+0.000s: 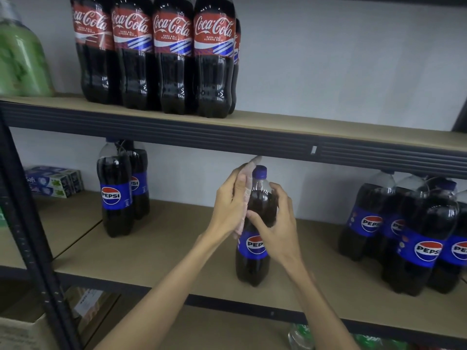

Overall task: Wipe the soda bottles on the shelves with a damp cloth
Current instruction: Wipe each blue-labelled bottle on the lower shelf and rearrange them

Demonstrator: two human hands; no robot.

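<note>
Brown board forms the middle shelf [177,236] and the upper shelf [328,127], both edged in dark metal. A row of Coca-Cola bottles [174,59] stands upright at the upper shelf's front edge, towards its left end. On the middle shelf, a cluster of Pepsi bottles [414,236] stands at the right end and a Pepsi pair [116,195] nearer the left. Between them, close to the front edge, one Pepsi bottle [252,269] stands with its long axis vertical, blue cap up and label facing the camera. The right hand [275,223] curls round its shoulder above the label. The left hand [232,200] wraps a pale cloth [246,195] against the bottle's left side, from the cap down to the label.
</note>
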